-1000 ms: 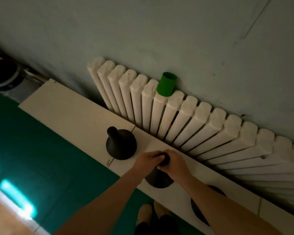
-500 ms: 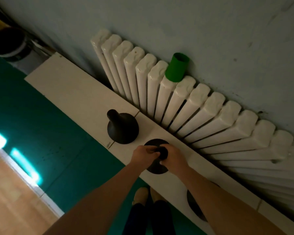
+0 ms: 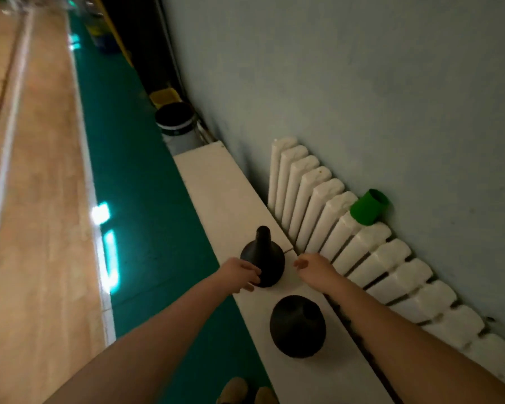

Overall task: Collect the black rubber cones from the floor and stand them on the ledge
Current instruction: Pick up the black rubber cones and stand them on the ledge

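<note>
Two black rubber cones stand upright on the white ledge [image 3: 216, 182]: the far cone [image 3: 262, 258] just short of a joint in the ledge, the near cone [image 3: 297, 326] well apart from it, toward the person. The left hand [image 3: 239, 272] has its fingers against the far cone's flared base, though whether they pinch it cannot be told, while the right hand [image 3: 312, 268] hangs loosely curled just beside that cone and holds nothing. The step in hand is probably seating the far cone; with no cone visible on the green floor [image 3: 134, 170], the next move calls for releasing it and searching beyond this view.
</note>
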### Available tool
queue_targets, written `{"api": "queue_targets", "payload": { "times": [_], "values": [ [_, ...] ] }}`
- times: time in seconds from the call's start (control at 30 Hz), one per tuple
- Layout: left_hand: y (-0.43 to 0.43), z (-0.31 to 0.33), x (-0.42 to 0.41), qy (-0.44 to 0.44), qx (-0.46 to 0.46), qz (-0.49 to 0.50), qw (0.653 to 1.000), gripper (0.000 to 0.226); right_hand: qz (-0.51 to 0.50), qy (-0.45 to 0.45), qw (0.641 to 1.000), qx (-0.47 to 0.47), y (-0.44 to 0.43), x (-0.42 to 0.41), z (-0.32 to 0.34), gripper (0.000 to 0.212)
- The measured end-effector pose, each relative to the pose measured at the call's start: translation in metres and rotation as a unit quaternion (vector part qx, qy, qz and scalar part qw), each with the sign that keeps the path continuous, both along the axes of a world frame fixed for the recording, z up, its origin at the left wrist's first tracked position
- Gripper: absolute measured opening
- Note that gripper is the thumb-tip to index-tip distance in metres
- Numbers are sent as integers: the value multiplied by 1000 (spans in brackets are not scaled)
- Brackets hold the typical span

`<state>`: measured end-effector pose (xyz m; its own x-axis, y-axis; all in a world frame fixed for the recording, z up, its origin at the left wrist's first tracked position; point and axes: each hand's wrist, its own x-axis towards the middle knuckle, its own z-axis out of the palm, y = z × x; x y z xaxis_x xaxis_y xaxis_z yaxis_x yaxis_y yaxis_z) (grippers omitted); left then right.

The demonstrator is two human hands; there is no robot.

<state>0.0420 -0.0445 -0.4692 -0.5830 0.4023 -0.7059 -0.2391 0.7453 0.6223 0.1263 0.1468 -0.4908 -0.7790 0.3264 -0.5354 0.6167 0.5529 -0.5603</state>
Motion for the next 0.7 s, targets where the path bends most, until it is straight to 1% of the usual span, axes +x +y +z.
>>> {"api": "queue_targets", "payload": {
  "times": [0.03, 0.07, 0.1, 0.17, 0.27, 0.37, 0.53, 0.63, 0.7],
  "values": [
    [-13, 4, -1, 12, 4, 29, 999, 18, 7, 6, 1000, -11, -8, -11, 3, 29],
    [-15, 5, -3, 20, -7, 38, 999, 17, 4, 4, 1000, -22, -10, -16, 4, 28],
    [-39, 9, -2, 40, -17, 73, 996, 14, 32, 8, 999, -28, -29, -28, 10, 27],
    [-78, 18, 3, 44, -26, 123, 991, 8, 67, 7, 997, -40, -60, -44, 18, 22],
    [-142, 34, 15, 52, -22, 209, 976, 14, 141, 16, 989, -46, -115, -64, 33, 21],
    [-211, 56, 37, 71, -16, 296, 952, 21, 219, 14, 975, -34, -178, -77, 46, 23],
    [-311, 77, 79, 82, -7, 411, 908, 19, 309, 16, 951, -2, -286, -76, 62, 24],
    [-371, 78, 119, 67, -10, 468, 881, 16, 377, 16, 926, 16, -354, -59, 65, 21],
    [-421, 77, 159, 58, -24, 508, 859, 14, 429, 10, 903, 30, -408, -41, 63, 19]
  ]
}}
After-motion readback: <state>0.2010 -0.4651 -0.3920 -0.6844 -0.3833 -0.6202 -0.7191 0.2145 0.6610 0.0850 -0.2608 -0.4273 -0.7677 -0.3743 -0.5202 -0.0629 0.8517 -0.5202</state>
